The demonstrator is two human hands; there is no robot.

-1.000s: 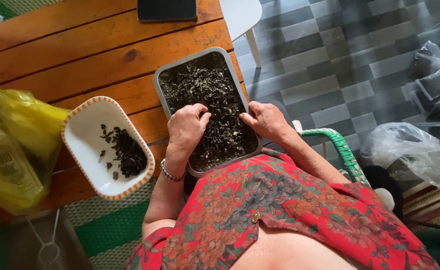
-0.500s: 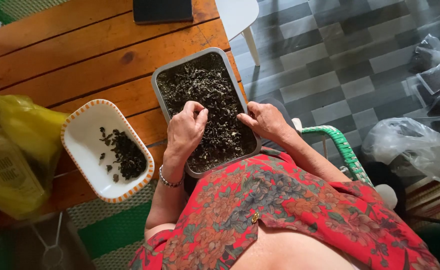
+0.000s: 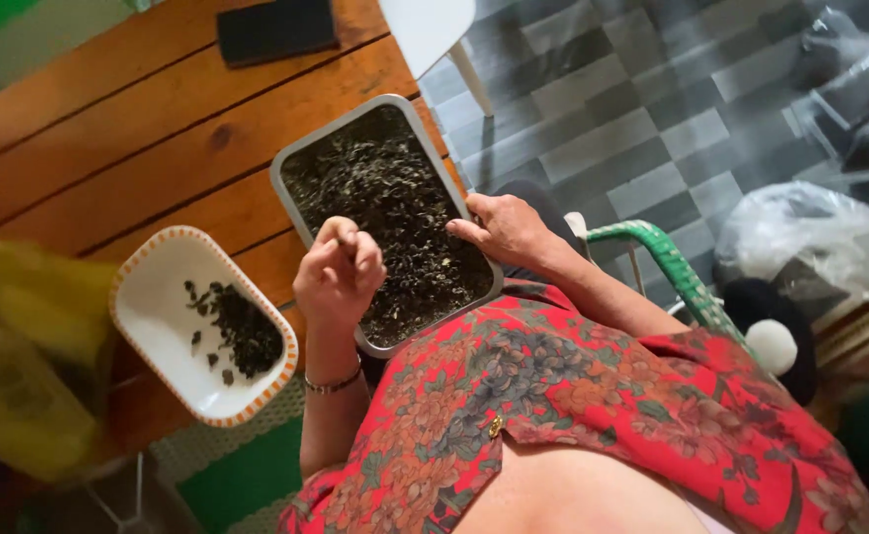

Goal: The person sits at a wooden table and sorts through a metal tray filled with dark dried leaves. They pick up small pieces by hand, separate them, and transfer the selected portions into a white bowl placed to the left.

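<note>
Where the grey tray [image 3: 291,168] overhangs the near right edge of the wooden table [image 3: 108,129], little bare wood beyond its far rim; tiled floor open to the right. Left hand [image 3: 339,274] lifted over the tray's near left side, fingers pinched shut on a dark leaf bit. Right hand [image 3: 506,229] resting loosely curled and holding nothing on the right rim. White orange-rimmed dish [image 3: 153,307] left, black flat rectangle [image 3: 276,28] far, yellow bag [image 3: 19,356] near left.

Dark rectangular phone [image 3: 278,28], screen black, flat at far edge of wooden table [image 3: 108,148]. Yellow plastic bag [image 3: 19,346], crumpled and blurred, at the table's left end. Clear plastic bags [image 3: 810,237] bunched on tiled floor [image 3: 632,129], right side.
</note>
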